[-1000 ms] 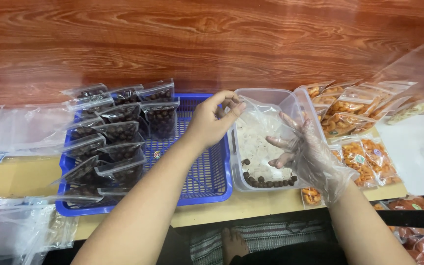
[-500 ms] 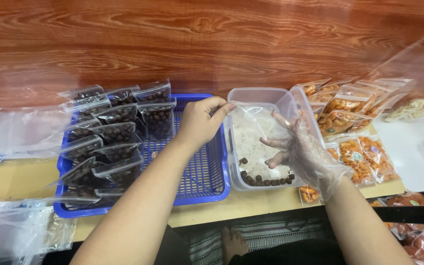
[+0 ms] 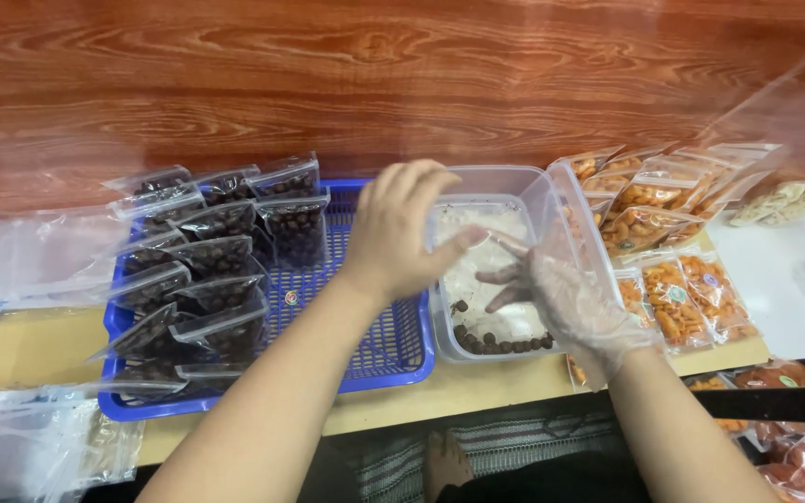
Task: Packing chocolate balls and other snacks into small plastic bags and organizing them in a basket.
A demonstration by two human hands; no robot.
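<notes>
Nearest you, both of your forearms reach forward over the edge of a tan counter [image 3: 477,387]. At the near left corner lies a loose heap of empty clear bags [image 3: 20,442].

Your right hand [image 3: 561,298] wears a thin see-through glove. Its fingers are spread and half curled, pointing left into a clear plastic tub [image 3: 552,200], and they grip nothing that shows. Your bare left hand [image 3: 402,228] hovers over the tub's left rim, fingers bent downward with the thumb stretched toward the gloved fingertips. A filmy clear bag may sit between the two hands, but motion blur hides it, so you cannot tell whether the left hand has hold of anything.

The tub is rectangular. A row of small dark brown balls [image 3: 505,343] lies along its near wall, and pale crumbs coat its floor.

Just left of the tub, touching it, sits a blue mesh basket [image 3: 384,335]. Its left half holds overlapping clear zip bags of the same brown balls [image 3: 216,256], stacked in leaning rows. A small round sticker [image 3: 290,298] lies on the bare mesh.

Right of the tub, flat clear packets of orange snacks [image 3: 677,293] fan out, several bearing small round green labels. Farther right, packets of pale snacks [image 3: 780,200] lie on a white surface.

At far left, more flat clear bags [image 3: 30,256] rest on the counter. A reddish wood-grain wall [image 3: 402,74] rises behind everything.
</notes>
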